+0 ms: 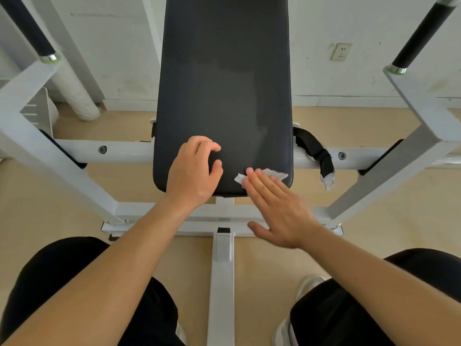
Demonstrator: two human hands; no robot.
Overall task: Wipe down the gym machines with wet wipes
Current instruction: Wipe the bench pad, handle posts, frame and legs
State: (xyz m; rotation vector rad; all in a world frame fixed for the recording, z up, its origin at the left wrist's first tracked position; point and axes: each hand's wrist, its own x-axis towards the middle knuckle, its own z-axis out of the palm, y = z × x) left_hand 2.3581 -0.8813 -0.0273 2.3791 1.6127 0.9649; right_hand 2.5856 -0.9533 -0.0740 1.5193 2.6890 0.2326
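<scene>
our right hand [277,208] lies flat with fingers straight and together, pressing a wet wipe [262,175] onto the near right corner of the black pad [224,96]; the wipe's white edges stick out past our fingertips on both sides. our left hand [193,171] rests on the pad just beside it, fingers loosely curled with their tips on the vinyl, holding nothing, and seems to steady us. the upper pad shows a dull, streaky sheen, which we judge to be damp from wiping, so the near edge is probably among the last of this surface.

to do this step well, we should keep the palm flat so the wipe stays spread, run overlapping strokes along the near rim and round both corners, and move the left hand aside so the patch under it gets covered too.

outward, the white frame [129,151] crosses behind the pad, a black strap [315,151] with a metal buckle hangs at its right, and two dark-gripped handles [30,28] rise at either side, all likely waiting for the wipe.
</scene>
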